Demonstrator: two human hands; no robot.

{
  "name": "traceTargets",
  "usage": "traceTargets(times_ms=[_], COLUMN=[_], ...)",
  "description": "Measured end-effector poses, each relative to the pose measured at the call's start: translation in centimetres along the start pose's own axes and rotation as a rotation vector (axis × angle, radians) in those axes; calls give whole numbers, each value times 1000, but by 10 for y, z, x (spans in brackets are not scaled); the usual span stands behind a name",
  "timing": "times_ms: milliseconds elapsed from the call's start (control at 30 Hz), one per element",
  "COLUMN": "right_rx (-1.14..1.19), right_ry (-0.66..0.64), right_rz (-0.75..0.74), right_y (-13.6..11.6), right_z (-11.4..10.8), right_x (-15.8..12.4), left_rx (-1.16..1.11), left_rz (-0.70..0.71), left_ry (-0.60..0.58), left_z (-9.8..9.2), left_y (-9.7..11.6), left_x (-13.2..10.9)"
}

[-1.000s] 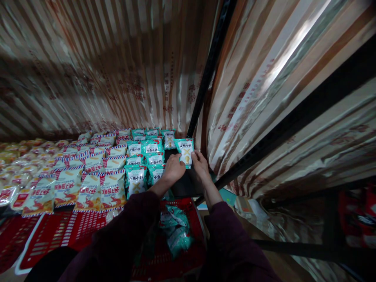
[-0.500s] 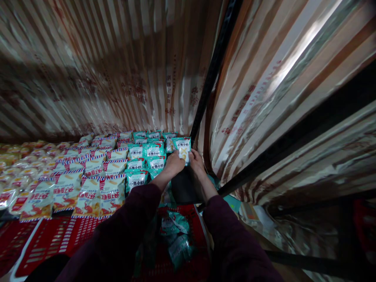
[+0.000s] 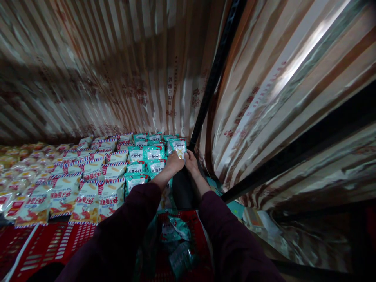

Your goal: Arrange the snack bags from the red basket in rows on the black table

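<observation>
A teal-and-white snack bag (image 3: 179, 145) stands upright at the back right of the shelf, held between both hands. My left hand (image 3: 175, 162) is closed on its lower left part, thumb in front. On its lower right side, my right hand (image 3: 191, 161) grips the edge with bent fingers. Just left of my hands are rows of matching teal snack bags (image 3: 154, 151), leaning back one behind another. The bag's lower part is hidden behind my fingers.
Blue-and-red-edged snack bags (image 3: 112, 197) and small round packs (image 3: 22, 172) fill the shelf leftward. Below are red baskets (image 3: 55, 243), one holding loose teal bags (image 3: 179, 254). Black metal posts (image 3: 202, 105) and striped plastic sheeting (image 3: 147, 78) enclose the back and right.
Both hands have moved slightly left with the snack bag, bringing it closer to the teal row. The view has shifted a little.
</observation>
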State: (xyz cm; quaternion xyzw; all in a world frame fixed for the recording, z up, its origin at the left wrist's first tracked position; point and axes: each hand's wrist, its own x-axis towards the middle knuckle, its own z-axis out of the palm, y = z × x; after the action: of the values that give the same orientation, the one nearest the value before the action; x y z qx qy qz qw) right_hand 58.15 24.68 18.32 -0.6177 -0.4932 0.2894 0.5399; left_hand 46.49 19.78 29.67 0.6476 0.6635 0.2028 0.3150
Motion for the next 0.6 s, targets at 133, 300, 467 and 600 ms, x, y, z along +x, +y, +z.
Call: traceTargets(times_ms=[133,300,467,600], right_rx=[-17,-45,-37,-36], right_ry=[-14,19,39,39], right_rz=[-24,-36,-69,-68], right_y=[11,22,29,29], right_z=[7,16,18,19], right_x=[1,2,3,1], left_rx=[-19,-2,14,80], left_rz=[-17,-24,-19,-26], left_ry=[-1,-8,-3,-46], left_z=[3,7,8,6], left_y=[-4,-8,-7,-3], left_x=[7,12,13,12])
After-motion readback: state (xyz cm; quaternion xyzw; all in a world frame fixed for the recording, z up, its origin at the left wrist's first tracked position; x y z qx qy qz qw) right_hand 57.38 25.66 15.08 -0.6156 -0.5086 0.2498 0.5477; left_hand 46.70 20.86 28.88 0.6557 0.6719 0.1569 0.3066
